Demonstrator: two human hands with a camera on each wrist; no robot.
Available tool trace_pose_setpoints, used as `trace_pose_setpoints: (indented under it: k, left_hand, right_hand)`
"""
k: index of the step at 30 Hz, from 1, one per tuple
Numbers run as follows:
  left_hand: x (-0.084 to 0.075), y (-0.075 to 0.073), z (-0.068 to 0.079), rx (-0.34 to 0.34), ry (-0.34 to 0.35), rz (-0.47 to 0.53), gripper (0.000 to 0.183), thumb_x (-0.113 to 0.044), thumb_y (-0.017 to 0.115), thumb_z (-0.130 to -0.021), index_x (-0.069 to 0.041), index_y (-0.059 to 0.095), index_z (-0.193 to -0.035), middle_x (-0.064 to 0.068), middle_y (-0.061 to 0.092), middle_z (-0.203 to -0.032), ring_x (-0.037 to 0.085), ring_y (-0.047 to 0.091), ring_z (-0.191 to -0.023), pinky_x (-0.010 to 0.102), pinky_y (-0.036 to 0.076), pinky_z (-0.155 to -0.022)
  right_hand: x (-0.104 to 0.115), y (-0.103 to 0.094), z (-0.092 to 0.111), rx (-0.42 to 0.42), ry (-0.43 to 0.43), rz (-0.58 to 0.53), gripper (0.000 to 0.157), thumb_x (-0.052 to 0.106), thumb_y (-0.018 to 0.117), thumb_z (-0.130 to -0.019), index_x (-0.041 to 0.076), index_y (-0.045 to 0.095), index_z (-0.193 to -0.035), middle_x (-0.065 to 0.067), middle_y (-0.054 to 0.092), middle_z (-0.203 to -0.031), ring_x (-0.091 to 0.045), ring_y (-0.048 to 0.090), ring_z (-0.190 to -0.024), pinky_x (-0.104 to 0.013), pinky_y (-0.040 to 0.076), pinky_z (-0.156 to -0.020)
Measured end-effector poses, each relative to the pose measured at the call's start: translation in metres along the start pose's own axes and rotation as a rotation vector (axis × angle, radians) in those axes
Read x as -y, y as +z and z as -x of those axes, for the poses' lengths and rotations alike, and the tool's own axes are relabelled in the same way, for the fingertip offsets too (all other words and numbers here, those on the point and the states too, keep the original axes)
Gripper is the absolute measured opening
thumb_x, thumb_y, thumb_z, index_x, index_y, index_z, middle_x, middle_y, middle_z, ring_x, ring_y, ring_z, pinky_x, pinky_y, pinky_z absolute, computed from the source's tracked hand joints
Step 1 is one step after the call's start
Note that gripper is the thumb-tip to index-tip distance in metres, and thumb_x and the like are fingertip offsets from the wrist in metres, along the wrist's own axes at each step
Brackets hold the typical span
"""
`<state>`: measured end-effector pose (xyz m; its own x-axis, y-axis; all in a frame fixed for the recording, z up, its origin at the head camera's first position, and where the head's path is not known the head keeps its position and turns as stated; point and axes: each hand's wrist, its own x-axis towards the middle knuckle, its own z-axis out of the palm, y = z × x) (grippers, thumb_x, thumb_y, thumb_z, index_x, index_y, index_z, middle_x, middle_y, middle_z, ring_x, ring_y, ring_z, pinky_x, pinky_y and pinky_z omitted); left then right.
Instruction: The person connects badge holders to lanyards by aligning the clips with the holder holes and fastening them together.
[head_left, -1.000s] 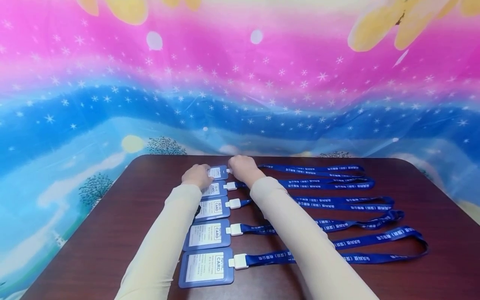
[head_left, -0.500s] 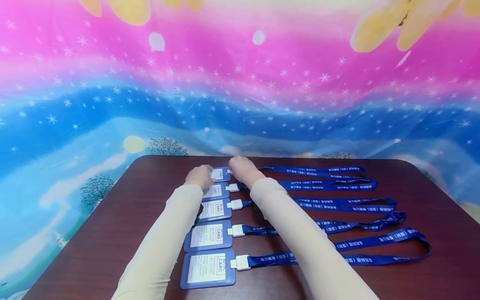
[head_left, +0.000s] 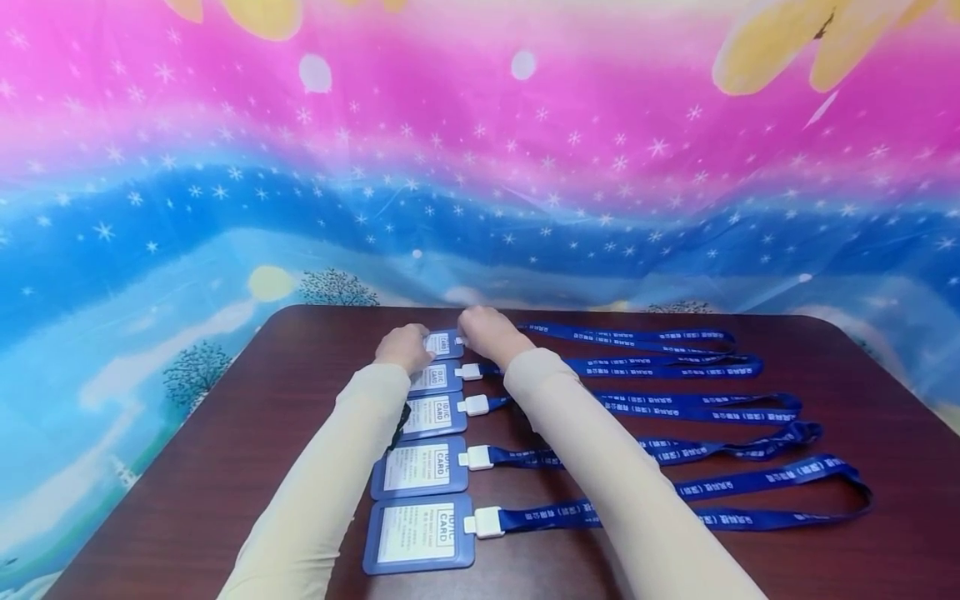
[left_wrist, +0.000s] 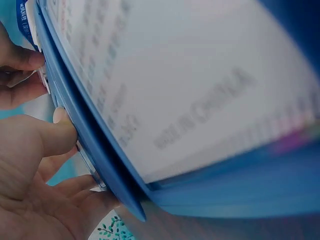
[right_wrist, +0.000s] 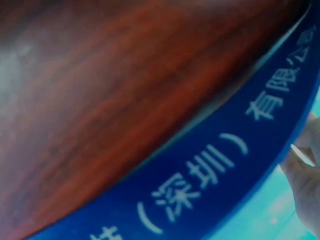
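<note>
Several blue ID card holders lie in a column on the table, each with a white clip and a blue printed lanyard running right. At the far end, my left hand (head_left: 402, 347) grips the left edge of the farthest card holder (head_left: 446, 343). In the left wrist view, the left thumb (left_wrist: 62, 127) lies on that holder's face, with fingers beneath it. My right hand (head_left: 491, 335) pinches the white clip (left_wrist: 44, 80) at the holder's right end, largely hidden from the head view. A lanyard (right_wrist: 200, 170) crosses the right wrist view close to the camera.
The nearer card holders (head_left: 375, 533) line up toward the front edge, under and between the forearms. Their lanyards (head_left: 787, 521) stretch to the right across the brown table (head_left: 225, 467). A colourful printed cloth (head_left: 480, 167) hangs behind the table's back edge.
Both hands stay at the farthest card holder with only slight shifts. The head view has moved a little, so the cards and lanyards appear slightly farther right.
</note>
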<state>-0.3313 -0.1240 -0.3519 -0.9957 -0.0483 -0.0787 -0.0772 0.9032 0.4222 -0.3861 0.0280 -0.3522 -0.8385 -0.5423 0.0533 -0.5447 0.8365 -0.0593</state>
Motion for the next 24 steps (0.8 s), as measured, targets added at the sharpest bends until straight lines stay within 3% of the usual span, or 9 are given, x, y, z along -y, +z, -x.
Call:
trace_pose_setpoints:
  k: [9, 14, 18, 24]
  left_hand:
    - [-0.001, 0.001, -0.001, 0.04, -0.002, 0.065, 0.053, -0.02, 0.065, -0.097, -0.006, 0.049, -0.145, 0.017, 0.055, -0.139, 0.032, 0.054, -0.117, 0.048, 0.04, -0.106]
    - [0.003, 0.002, 0.002, 0.067, 0.02, 0.133, 0.052, -0.018, 0.062, -0.097, -0.004, 0.047, -0.145, 0.019, 0.046, -0.146, 0.035, 0.05, -0.123, 0.051, 0.037, -0.108]
    - [0.007, 0.002, 0.009, 0.02, 0.095, 0.085, 0.048, -0.02, 0.059, -0.098, -0.006, 0.05, -0.143, 0.019, 0.042, -0.149, 0.036, 0.047, -0.127, 0.054, 0.035, -0.109]
    - [0.018, -0.005, 0.031, -0.093, 0.22, 0.007, 0.043, -0.026, 0.059, -0.1, -0.011, 0.054, -0.14, 0.014, 0.055, -0.139, 0.033, 0.053, -0.125, 0.057, 0.039, -0.103]
  right_hand:
    - [-0.002, 0.0, 0.007, 0.042, -0.002, -0.003, 0.012, 0.012, 0.061, -0.098, 0.01, 0.073, -0.098, -0.005, 0.068, -0.098, -0.019, 0.061, -0.087, -0.035, 0.052, -0.083]
    - [-0.007, -0.009, 0.024, 0.132, 0.04, -0.1, 0.031, 0.02, 0.058, -0.101, 0.008, 0.065, -0.129, -0.009, 0.064, -0.127, -0.024, 0.058, -0.119, -0.04, 0.045, -0.102]
    - [-0.02, -0.021, 0.05, 0.133, 0.056, -0.129, 0.044, 0.028, 0.058, -0.102, 0.009, 0.054, -0.142, -0.011, 0.053, -0.142, -0.027, 0.045, -0.135, -0.043, 0.036, -0.111]
    - [-0.048, -0.039, 0.114, 0.0, 0.002, -0.165, 0.044, 0.025, 0.061, -0.1, 0.006, 0.056, -0.139, -0.015, 0.053, -0.142, -0.032, 0.043, -0.136, -0.049, 0.035, -0.11]
